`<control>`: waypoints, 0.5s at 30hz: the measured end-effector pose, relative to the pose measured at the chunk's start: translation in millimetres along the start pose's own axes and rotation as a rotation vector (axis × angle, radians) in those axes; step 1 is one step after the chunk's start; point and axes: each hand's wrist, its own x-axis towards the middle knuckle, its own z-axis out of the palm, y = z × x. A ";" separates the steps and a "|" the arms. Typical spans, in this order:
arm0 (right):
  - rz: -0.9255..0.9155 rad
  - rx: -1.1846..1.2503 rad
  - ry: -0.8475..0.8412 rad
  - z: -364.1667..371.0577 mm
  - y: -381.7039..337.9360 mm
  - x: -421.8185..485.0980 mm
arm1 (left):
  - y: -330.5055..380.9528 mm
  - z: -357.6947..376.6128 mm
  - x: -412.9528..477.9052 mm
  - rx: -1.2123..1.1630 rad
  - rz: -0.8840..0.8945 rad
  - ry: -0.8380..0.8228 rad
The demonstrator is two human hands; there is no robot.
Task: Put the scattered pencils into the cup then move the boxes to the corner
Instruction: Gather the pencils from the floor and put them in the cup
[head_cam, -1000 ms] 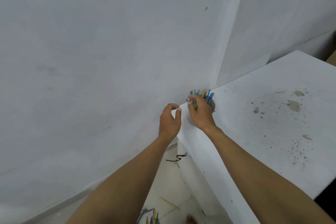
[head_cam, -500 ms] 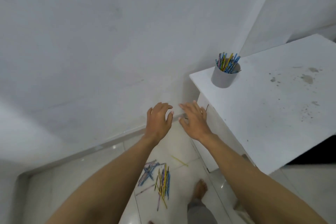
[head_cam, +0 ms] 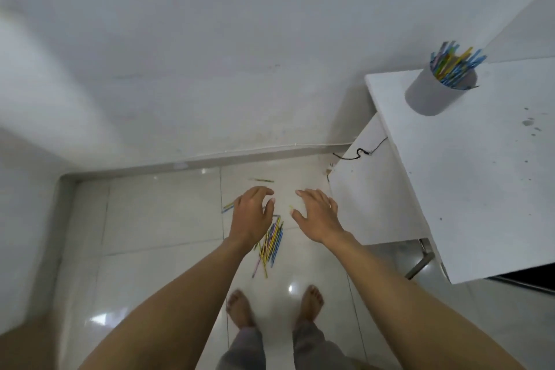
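Note:
A grey cup (head_cam: 432,94) stands near the far left corner of the white table (head_cam: 480,177), with several blue, yellow and green pencils (head_cam: 455,64) sticking out of it. A pile of scattered pencils (head_cam: 271,242) lies on the tiled floor below my hands. One more pencil (head_cam: 262,180) lies apart, nearer the wall. My left hand (head_cam: 252,216) hangs over the pile, fingers spread and empty. To its right, my right hand (head_cam: 316,218) is also open and empty. No boxes are in view.
White walls meet in a corner at the left, with a skirting along the glossy tiled floor (head_cam: 156,219). A black cable (head_cam: 360,153) hangs at the table's side panel. My bare feet (head_cam: 240,306) stand just behind the pencil pile.
My hands have left the cup on the table and dropped toward the floor. The view has tilted down, so the pencil pile and my feet now show.

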 end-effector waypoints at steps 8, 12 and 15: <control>0.164 0.165 -0.171 65.6 30.7 34.3 | -40.1 72.2 -20.7 -0.114 -0.212 -0.053; 0.276 0.294 -0.210 117.8 57.5 45.5 | -83.3 122.0 -34.1 -0.115 -0.309 -0.161; 0.353 0.326 -0.244 161.7 75.3 53.2 | -119.6 150.0 -38.1 -0.095 -0.363 -0.214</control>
